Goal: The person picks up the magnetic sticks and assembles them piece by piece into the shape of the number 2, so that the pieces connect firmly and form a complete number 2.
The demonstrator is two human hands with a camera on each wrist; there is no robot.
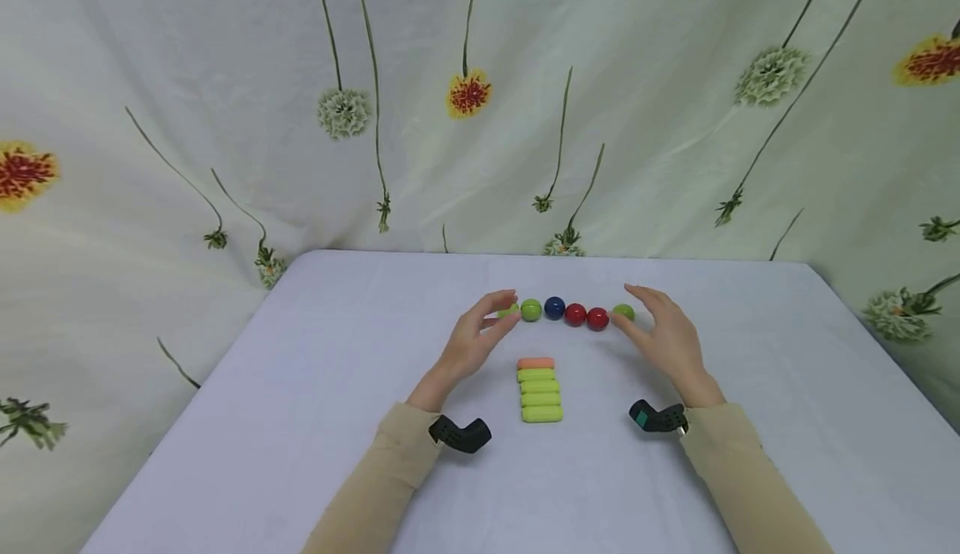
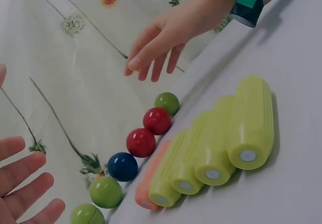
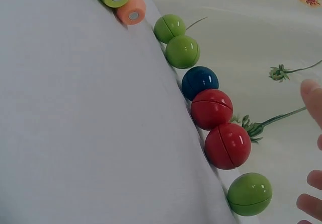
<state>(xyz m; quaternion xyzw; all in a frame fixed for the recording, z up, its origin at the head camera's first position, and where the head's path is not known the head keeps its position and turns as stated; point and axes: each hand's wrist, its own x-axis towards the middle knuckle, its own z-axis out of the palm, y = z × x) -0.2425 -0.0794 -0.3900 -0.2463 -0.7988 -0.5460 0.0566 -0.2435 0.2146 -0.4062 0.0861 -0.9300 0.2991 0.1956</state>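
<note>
Row of balls just R of & below ctr in head view, L to R: far-L green ball (image 1: 509,310), 2nd green ball (image 1: 531,310), blue ball (image 1: 555,308), L red ball (image 1: 575,315), R red ball (image 1: 597,319), far-R green ball (image 1: 624,311). Reds sit v. close tog.; far-R green has a small gap from R red, clear in R wrist view. L hand (image 1: 474,337) at row's L end, thumb & fingers apart, fingertips partly over far-L green; can't tell from there if touching. R hand (image 1: 667,339) at row's R end, thumb & fingers likewise spread, thumb tip partly over far-R green; L wrist view shows a gap btwn that hand & the balls. Below row in head view: orange rod (image 1: 536,363) on top, then 4 yellow rods (image 1: 541,400) stacked down the frame, side by side, approx. parallel, w/ pale discs on ends facing L wrist cam. Black wrist units (image 1: 461,435) on both wrists, beige sleeves (image 1: 375,479) coming in from btm edge. All balls & rods on desk (image 1: 315,371), white cover, filling lower half. Behind, across upper half, pale flowered cloth (image 1: 247,46).
</note>
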